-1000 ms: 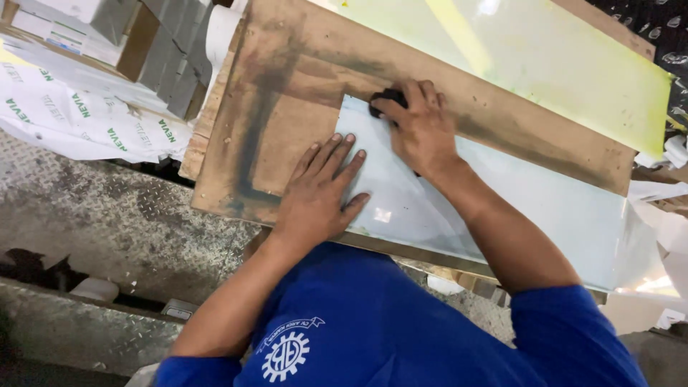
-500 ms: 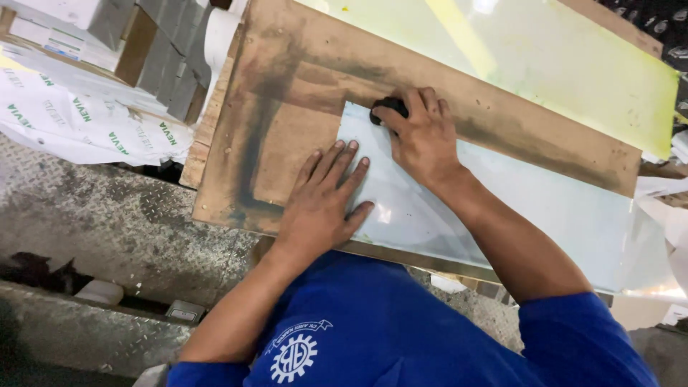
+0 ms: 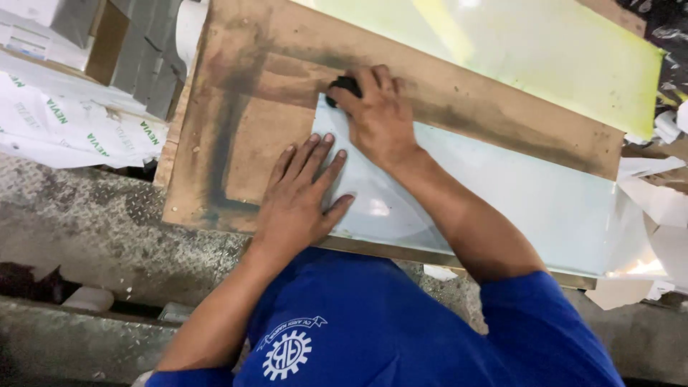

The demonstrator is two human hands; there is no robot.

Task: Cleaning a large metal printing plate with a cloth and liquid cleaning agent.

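Observation:
A pale bluish glass sheet (image 3: pixel 516 201) lies flat on a stained brown wooden board (image 3: pixel 244 129). My left hand (image 3: pixel 297 201) rests palm down with fingers spread over the sheet's left edge, partly on the board. My right hand (image 3: pixel 376 115) presses a small black tool (image 3: pixel 342 87) against the sheet's far left corner. Most of the tool is hidden under my fingers. My blue shirt fills the bottom of the view.
A yellow-green sheet (image 3: pixel 516 50) lies on the far side of the board. White printed wrapping paper (image 3: pixel 72 122) and grey cardboard pieces (image 3: pixel 143 50) lie to the left. A metal tread-plate surface (image 3: pixel 93 222) runs along the near left. Torn paper scraps (image 3: pixel 659 208) lie at right.
The view has shifted slightly. My right hand with the black tool stays at the sheet's far left corner, and my left hand stays flat on the sheet's left edge.

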